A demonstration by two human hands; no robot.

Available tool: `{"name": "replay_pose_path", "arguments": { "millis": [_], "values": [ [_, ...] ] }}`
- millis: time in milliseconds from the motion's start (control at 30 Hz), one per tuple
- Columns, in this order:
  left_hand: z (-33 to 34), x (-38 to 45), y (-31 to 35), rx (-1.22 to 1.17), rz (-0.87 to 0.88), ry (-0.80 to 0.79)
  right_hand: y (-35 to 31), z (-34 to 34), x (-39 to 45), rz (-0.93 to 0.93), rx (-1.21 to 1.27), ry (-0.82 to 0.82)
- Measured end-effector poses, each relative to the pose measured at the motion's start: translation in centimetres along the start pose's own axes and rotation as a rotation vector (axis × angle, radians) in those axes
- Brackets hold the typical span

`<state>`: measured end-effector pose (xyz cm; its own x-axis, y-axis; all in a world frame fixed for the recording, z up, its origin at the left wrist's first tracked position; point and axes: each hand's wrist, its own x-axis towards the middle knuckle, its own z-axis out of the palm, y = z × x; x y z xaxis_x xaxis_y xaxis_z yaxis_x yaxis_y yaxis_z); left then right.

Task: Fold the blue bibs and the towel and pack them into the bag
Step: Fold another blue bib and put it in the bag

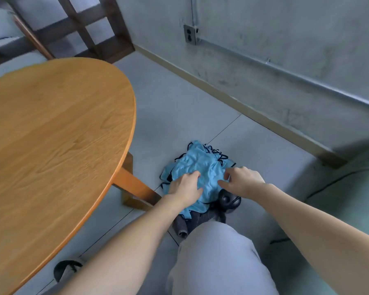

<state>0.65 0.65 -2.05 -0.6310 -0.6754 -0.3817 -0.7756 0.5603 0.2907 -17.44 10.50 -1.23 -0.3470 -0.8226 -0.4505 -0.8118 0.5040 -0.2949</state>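
Observation:
A crumpled heap of light blue bibs with black trim lies on the grey floor, right of the round table. My left hand grips the near left part of the heap, fingers curled into the cloth. My right hand pinches the cloth at the heap's right edge. A dark grey towel pokes out from under the heap's near side, partly hidden by my knee. No bag is in sight.
A round wooden table fills the left, one leg just left of the heap. A black rounded object sits under my right wrist. My knee is in front. A concrete wall and skirting run behind.

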Motion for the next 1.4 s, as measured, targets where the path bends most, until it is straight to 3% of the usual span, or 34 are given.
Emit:
{"name": "replay_pose_path", "arguments": {
  "millis": [367,733,1000,1400],
  "values": [
    [7.0,7.1,-3.9,-0.152,-0.271,-0.075,2.6,7.4,7.6,0.001,0.137,-0.178],
    [11.4,8.8,-6.2,-0.195,-0.347,-0.171,0.5,10.6,12.2,-0.14,0.027,-0.317],
    [11.3,9.0,-6.2,-0.185,-0.337,-0.207,1.3,10.7,12.1,-0.188,0.079,-0.297],
    [4.4,9.3,-3.5,-0.341,-0.087,0.04,0.2,3.5,7.2,-0.31,0.183,-0.11]
  ]
}}
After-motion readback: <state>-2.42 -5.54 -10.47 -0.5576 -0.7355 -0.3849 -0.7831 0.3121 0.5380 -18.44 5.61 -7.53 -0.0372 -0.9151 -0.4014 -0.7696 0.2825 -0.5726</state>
